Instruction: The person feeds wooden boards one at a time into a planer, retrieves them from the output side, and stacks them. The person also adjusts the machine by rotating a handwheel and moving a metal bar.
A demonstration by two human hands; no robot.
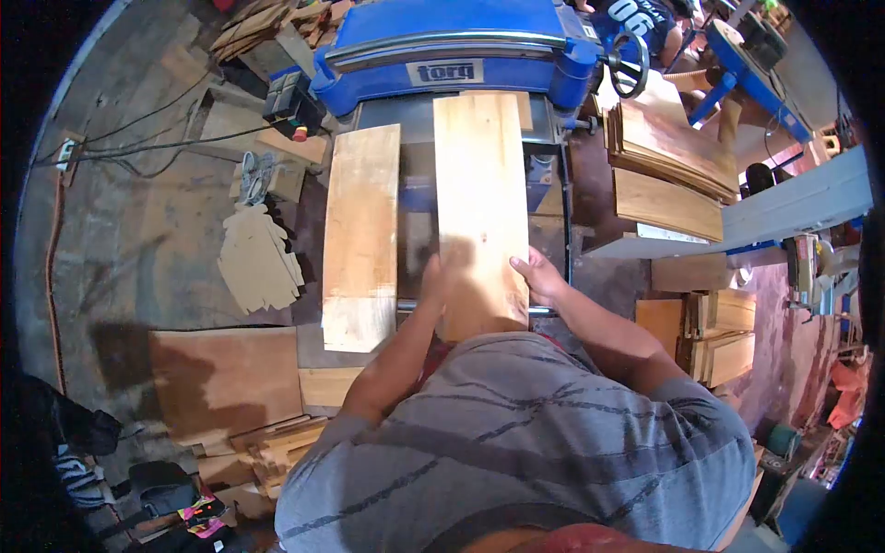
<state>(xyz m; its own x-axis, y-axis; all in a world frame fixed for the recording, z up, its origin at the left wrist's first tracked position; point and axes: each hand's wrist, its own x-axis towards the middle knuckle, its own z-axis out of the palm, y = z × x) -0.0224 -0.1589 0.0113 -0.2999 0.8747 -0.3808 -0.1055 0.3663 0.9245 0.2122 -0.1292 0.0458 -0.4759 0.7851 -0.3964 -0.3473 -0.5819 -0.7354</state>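
A long pale wooden board [481,175] lies lengthwise in front of my body, its far end at the mouth of a blue planer [516,72] marked "torq". My right hand [542,276] grips the board's right edge, thumb on the top face and fingers underneath. On the left edge, my left hand [440,276] holds the same board; it is a little blurred and its fingers are partly hidden. A second wooden board [361,221] lies parallel on the left, apart from my hands. Another piece of wood [524,109] shows behind the held board's far end.
Stacked boards [673,147] stand on the right, with more wood [724,336] below. A hand wheel [629,66] sticks out from the planer's right side. A person [636,23] is at the back right. Cables [166,147] cross the left floor near a plywood sheet [226,382].
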